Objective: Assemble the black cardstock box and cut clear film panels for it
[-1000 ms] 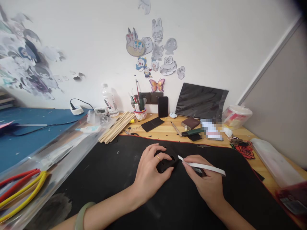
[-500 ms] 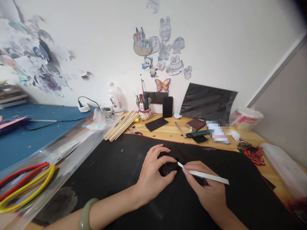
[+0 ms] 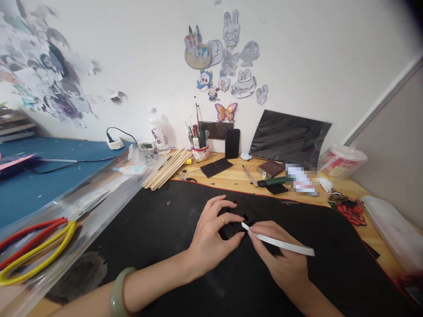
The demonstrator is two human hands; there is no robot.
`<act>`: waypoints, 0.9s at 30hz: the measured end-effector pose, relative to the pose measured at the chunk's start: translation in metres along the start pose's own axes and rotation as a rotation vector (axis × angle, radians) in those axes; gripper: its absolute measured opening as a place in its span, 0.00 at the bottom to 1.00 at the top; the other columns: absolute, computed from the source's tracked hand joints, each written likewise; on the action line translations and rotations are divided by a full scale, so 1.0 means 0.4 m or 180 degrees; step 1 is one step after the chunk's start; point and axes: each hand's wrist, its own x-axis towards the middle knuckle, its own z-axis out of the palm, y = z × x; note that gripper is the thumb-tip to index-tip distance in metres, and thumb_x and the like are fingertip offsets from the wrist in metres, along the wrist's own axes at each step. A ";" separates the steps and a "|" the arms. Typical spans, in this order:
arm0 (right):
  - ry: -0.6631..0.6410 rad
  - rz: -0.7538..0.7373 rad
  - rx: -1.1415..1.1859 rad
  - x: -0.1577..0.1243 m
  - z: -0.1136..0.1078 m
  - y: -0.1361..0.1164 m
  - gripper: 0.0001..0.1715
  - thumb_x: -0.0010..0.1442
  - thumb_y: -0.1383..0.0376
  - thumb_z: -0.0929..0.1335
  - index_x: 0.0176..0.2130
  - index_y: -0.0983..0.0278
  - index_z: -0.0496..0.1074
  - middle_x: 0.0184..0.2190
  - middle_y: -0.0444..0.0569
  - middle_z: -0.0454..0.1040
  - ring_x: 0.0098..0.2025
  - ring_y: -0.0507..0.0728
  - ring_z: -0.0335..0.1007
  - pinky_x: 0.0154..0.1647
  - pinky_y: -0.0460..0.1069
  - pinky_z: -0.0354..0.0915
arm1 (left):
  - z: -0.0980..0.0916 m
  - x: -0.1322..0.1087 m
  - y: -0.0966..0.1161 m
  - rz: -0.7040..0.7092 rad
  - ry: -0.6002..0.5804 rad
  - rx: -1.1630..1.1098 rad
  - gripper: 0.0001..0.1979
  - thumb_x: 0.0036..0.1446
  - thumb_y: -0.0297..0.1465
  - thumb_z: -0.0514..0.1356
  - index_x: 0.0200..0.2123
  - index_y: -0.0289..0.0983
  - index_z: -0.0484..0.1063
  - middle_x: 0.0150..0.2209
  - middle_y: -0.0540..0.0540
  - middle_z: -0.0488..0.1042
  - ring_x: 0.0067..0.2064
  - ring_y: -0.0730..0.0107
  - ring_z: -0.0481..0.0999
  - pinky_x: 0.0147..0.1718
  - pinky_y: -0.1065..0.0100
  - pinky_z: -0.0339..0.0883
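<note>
My left hand (image 3: pixel 214 237) rests with curved, spread fingers on a small black cut-out piece (image 3: pixel 228 230), its fingertips pressing down around it. A ring is on one finger and a green bangle (image 3: pixel 121 290) on the wrist. My right hand (image 3: pixel 282 251) is closed like a pen grip around a slim white tool (image 3: pixel 284 243). The tool's slanted tip meets the black piece's right edge, close to my left index finger and thumb. Black on black, the piece's outline is hard to make out. Under both hands lies a black mat (image 3: pixel 158 233).
Left of the mat are red-and-yellow-handled scissors (image 3: pixel 39 255) on clear plastic and wooden sticks (image 3: pixel 168 169). At the back stand a bottle (image 3: pixel 158 132), a pen cup (image 3: pixel 200 152) and a phone (image 3: pixel 232 144). A green-handled cutter (image 3: pixel 272 181) and a red-black flower cut-out (image 3: pixel 353 213) lie to the right.
The white tool's tip and my right hand have shifted slightly left, closer to my left fingers. The whole view has tilted a little downward.
</note>
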 end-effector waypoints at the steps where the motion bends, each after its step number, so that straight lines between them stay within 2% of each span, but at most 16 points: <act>1: -0.0003 -0.0028 -0.0035 0.000 0.000 0.000 0.16 0.48 0.80 0.68 0.36 0.65 0.71 0.30 0.48 0.72 0.32 0.52 0.69 0.33 0.48 0.67 | 0.000 0.000 0.000 0.0002 -0.0002 -0.0003 0.10 0.47 0.24 0.61 0.36 0.39 0.73 0.45 0.45 0.68 0.56 0.61 0.58 0.53 0.58 0.57; 11: 0.0067 -0.0282 -0.0454 0.005 0.001 -0.006 0.16 0.47 0.80 0.69 0.36 0.65 0.71 0.29 0.47 0.73 0.31 0.51 0.70 0.31 0.46 0.67 | -0.002 0.000 0.001 0.0046 0.0026 0.0024 0.11 0.47 0.24 0.61 0.36 0.39 0.73 0.45 0.45 0.69 0.56 0.61 0.59 0.53 0.57 0.58; 18: -0.0038 -0.0294 -0.0488 -0.001 0.001 -0.009 0.18 0.48 0.80 0.68 0.38 0.64 0.71 0.30 0.47 0.73 0.32 0.51 0.70 0.32 0.46 0.68 | -0.002 -0.004 -0.001 0.0080 0.0029 0.0068 0.12 0.46 0.23 0.61 0.36 0.39 0.73 0.45 0.45 0.69 0.56 0.61 0.59 0.53 0.58 0.58; 27: -0.0160 -0.0408 -0.0722 0.004 0.001 -0.014 0.19 0.50 0.78 0.67 0.40 0.62 0.71 0.30 0.48 0.73 0.31 0.52 0.70 0.31 0.46 0.69 | -0.003 -0.001 0.005 0.0120 0.0048 0.0111 0.12 0.47 0.23 0.60 0.36 0.40 0.72 0.44 0.45 0.70 0.55 0.59 0.59 0.51 0.54 0.60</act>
